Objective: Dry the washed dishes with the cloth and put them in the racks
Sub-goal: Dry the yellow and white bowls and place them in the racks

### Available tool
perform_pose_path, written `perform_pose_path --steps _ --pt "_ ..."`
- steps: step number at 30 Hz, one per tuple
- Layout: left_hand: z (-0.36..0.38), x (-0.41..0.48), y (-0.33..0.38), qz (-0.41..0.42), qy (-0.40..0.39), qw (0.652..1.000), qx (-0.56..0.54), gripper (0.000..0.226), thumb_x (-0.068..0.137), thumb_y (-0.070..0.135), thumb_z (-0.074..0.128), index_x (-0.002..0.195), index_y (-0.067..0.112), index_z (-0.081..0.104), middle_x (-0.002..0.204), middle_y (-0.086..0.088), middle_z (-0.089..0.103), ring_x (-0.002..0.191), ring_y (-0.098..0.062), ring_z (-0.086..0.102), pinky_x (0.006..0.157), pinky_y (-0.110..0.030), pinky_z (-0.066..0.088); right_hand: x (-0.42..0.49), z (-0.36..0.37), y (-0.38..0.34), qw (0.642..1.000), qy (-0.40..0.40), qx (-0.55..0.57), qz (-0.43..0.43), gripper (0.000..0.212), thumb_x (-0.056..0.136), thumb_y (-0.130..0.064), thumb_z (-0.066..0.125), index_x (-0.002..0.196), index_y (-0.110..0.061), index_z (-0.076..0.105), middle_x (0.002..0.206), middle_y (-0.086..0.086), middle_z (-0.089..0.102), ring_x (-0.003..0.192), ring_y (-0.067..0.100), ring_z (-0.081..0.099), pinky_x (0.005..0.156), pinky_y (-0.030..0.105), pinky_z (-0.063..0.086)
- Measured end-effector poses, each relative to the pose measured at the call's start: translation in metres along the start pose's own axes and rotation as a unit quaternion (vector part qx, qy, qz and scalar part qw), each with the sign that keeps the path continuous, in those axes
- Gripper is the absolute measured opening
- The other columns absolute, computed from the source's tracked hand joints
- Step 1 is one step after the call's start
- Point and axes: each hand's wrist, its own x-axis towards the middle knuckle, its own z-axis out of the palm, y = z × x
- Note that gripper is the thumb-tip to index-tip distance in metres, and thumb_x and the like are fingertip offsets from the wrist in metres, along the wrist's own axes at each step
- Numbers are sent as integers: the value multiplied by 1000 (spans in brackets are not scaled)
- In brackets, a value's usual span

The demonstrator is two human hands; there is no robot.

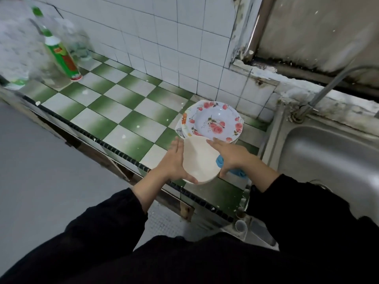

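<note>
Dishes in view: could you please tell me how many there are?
4 at least: a white dish held between the left hand and right hand, and three stacked on the counter beside the sink, rose dish on top. More may be hidden underneath.

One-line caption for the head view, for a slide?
A white bowl held between left hand and right hand over the green-checked counter; blue cloth by the right hand, floral plates behind, sink alongside.
</note>
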Motion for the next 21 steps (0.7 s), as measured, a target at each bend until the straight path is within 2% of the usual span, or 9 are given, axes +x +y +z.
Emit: perform_pose_path --steps 4,8,10,13,15,18,21 --pt "2 15 -4 24 -16 999 41 161 53 63 85 142 1 -34 149 -18 -41 142 -29 -33 113 -32 -19 12 1 1 1000 -5 -17 6 134 66 -43 86 155 -24 -13 165 2 -4 146 24 27 107 43 42" --pt "7 28 -7 53 -24 997 41 165 47 66 86 142 5 -35 152 -18 -37 143 -29 -31 113 -33 -18 19 0 0 1000 -9 -26 10 140 62 -47 88 154 -25 -15 165 2 -1 144 24 31 104 41 42" --pt "12 32 -9 66 -7 996 59 162 47 65 86 146 6 -28 156 -19 -27 145 -31 -24 114 -35 -16 22 1 -2 1000 -7 -27 2 140 62 -45 89 154 -24 -13 164 3 5 141 24 33 103 42 42" --pt "17 33 -12 90 26 994 62 156 48 63 87 151 10 -17 158 -18 -6 147 -32 -8 117 -40 -6 27 3 -7 999 -9 -45 -21 146 52 -48 92 154 -27 -10 154 9 25 121 27 50 95 40 50" --pt "18 31 -15 110 49 992 35 154 43 67 85 153 13 -9 156 -15 5 145 -30 0 118 -45 2 29 5 -8 997 1 -71 -37 148 50 -50 93 154 -28 -10 147 12 29 113 28 53 90 40 52" --pt "22 30 -22 122 76 990 -11 146 37 76 71 154 23 2 152 -14 13 141 -27 8 116 -47 16 29 5 -2 996 22 -56 -63 143 54 -51 91 154 -26 -8 147 10 30 117 26 51 92 39 50" --pt "26 31 -25 120 88 988 -30 138 38 74 72 154 30 11 151 -16 16 139 -29 13 114 -49 21 29 7 10 996 27 -17 -84 137 59 -50 88 155 -25 -7 152 6 27 124 23 46 97 37 47"
